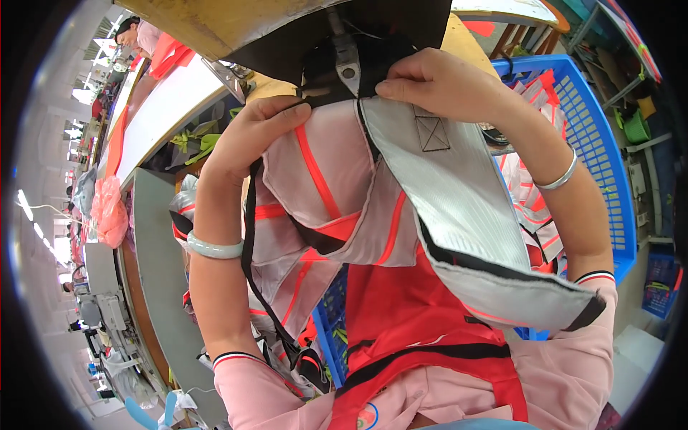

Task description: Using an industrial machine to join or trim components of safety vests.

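At the top centre, my left hand (254, 132) pinches the black upper edge of a sewn fabric piece (337, 168), its thumb lying along the edge. The piece is whitish, with red piping and black binding. My right hand (451, 86) pinches the same black edge further right, above a wide silver-grey panel (459, 197) with a stitched crossed box. Between my hands, a metal part (347, 68) of a machine reaches down to the edge. The panel hangs toward my lap. A narrow black strap (249, 236) dangles below my left hand.
A blue plastic basket (602, 143) on the right holds several similar fabric pieces. More pieces (294, 287) hang at lower left, beside a grey panel (161, 236). A white worktable (175, 107) runs off at upper left, with another person (140, 36) beyond it.
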Demonstrator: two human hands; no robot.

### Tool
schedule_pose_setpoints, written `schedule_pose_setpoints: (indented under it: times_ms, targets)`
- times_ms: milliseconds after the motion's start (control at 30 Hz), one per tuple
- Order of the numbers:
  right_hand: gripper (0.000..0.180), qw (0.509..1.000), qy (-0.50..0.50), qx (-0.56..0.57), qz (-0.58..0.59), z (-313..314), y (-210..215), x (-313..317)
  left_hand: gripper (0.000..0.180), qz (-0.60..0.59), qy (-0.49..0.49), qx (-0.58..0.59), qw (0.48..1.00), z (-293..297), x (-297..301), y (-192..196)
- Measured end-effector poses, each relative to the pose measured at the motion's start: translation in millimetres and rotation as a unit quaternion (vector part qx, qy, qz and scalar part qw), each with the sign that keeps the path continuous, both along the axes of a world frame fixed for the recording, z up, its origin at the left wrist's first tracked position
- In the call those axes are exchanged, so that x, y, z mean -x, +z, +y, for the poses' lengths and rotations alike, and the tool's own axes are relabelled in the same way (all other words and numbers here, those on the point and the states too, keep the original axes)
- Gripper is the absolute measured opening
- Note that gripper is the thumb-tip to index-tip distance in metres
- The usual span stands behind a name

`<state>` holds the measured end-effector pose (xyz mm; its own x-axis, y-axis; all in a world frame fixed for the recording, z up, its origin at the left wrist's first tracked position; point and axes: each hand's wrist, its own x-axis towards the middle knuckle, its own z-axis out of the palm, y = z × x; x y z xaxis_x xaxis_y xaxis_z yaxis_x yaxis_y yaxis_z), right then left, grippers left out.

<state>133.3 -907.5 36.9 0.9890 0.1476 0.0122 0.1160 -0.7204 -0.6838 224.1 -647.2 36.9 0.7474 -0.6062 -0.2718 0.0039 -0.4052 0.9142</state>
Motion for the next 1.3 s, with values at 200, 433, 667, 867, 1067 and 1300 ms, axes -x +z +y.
schedule_pose_setpoints:
  times_ms: [200, 433, 667, 867, 1067, 1300]
  targets:
    - [0.035, 0.996, -0.054, -0.073, 0.016, -31, 6, 14, 0.030, -0.046, 0.011, 0.004, 0.999, 30, -6, 1]
    - [0.019, 0.989, 0.003, -0.085, 0.125, -86, -48, 162, 0.029, -0.091, -0.081, -0.104, 0.987, 76, 77, -24]
    - [0.010, 0.973, -0.217, 0.028, 0.066, -162, -39, 331, 0.030, -0.017, -0.123, 0.068, 0.990, 51, 143, -47]
    - [0.021, 0.981, 0.014, 0.086, -0.173, -2, 1, 257, 0.029, -0.051, -0.221, 0.040, 0.973, -53, 154, -64]
    - [0.025, 0.932, 0.068, 0.293, -0.202, 78, -44, 208, 0.027, -0.024, -0.344, 0.013, 0.939, -104, 159, -67]
    - [0.013, 0.922, 0.117, 0.288, -0.231, 60, -76, 200, 0.032, 0.016, -0.202, 0.149, 0.968, -48, 191, -103]
